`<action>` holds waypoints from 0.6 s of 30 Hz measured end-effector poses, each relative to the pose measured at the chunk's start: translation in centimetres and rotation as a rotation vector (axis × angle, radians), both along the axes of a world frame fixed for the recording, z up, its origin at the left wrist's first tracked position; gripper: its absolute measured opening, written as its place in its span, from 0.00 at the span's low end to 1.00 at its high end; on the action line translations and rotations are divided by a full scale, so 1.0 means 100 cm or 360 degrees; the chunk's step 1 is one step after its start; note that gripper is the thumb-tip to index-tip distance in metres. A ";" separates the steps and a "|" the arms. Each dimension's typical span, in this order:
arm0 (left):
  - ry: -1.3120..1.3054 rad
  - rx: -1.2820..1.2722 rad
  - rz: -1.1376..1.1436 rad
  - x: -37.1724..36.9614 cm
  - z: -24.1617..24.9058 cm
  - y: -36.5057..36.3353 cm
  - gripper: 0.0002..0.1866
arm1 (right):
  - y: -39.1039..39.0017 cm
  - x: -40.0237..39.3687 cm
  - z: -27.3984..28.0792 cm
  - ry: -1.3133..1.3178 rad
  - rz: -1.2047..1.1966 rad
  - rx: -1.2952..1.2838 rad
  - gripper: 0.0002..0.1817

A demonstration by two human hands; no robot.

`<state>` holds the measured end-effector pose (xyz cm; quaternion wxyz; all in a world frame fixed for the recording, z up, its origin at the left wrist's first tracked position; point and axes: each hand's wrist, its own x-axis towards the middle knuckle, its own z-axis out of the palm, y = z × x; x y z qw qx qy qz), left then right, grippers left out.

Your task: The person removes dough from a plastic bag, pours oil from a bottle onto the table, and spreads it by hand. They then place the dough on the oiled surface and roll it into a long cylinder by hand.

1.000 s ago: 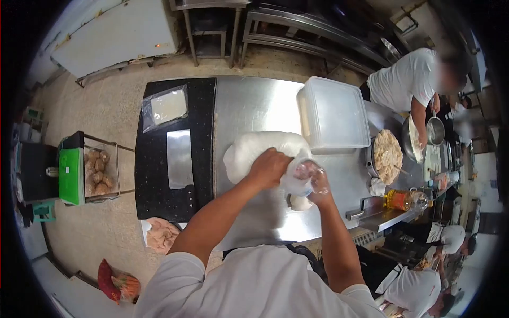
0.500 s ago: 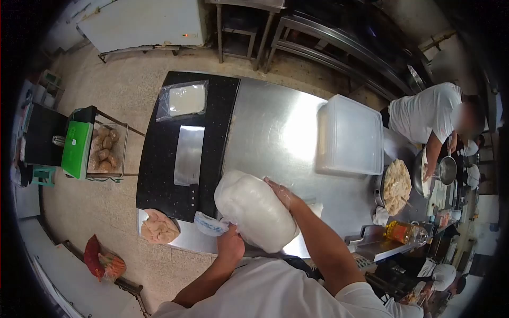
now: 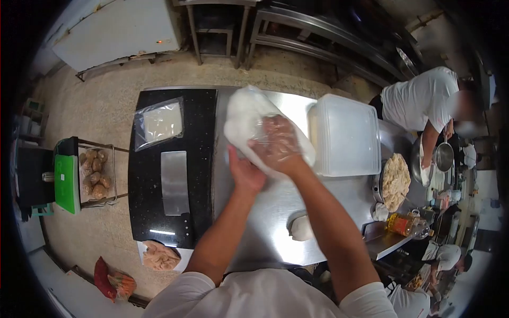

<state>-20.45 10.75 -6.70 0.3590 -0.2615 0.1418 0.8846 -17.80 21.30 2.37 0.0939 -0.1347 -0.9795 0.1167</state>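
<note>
Dough-like bundle (image 3: 246, 113) now, white, smooth, soft sheen. Right hand (image 3: 277, 142) over it in clear plastic, thin, crinkled, catching light. Tabletop (image 3: 265, 225) stainless steel, smooth, blazing with glare; black slab (image 3: 202, 148) at its end polished, pale-flecked, mirroring one bright streak. Cleaver (image 3: 174, 183): broad metal blade, satin grey, dark riveted handle. Flat bag (image 3: 158, 123) glossy clear plastic, wrinkled. Big tub (image 3: 350, 135) cloudy plastic, smooth-lidded. Oil bottle (image 3: 398, 224) clear, shiny. Shirt (image 3: 281, 294) matt white cloth, softly creased. Floor (image 3: 114, 127) dull, mottled, rough-looking.
</note>
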 end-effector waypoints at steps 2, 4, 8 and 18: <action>-0.0166 0.0160 -0.0276 -0.012 -0.006 -0.014 0.30 | -0.027 -0.012 -0.033 0.0007 -0.0120 0.0052 0.35; 0.0040 0.0096 -0.0342 -0.027 -0.012 -0.004 0.33 | -0.026 -0.029 -0.035 0.0040 -0.0218 0.0148 0.37; 0.0608 0.0082 -0.0434 -0.025 -0.015 -0.005 0.36 | -0.019 -0.027 -0.002 -0.0326 -0.0218 -0.0261 0.40; 0.0872 -0.0855 -0.0753 0.007 -0.026 -0.075 0.30 | 0.017 0.258 -0.044 0.0619 -0.0160 -0.1842 0.23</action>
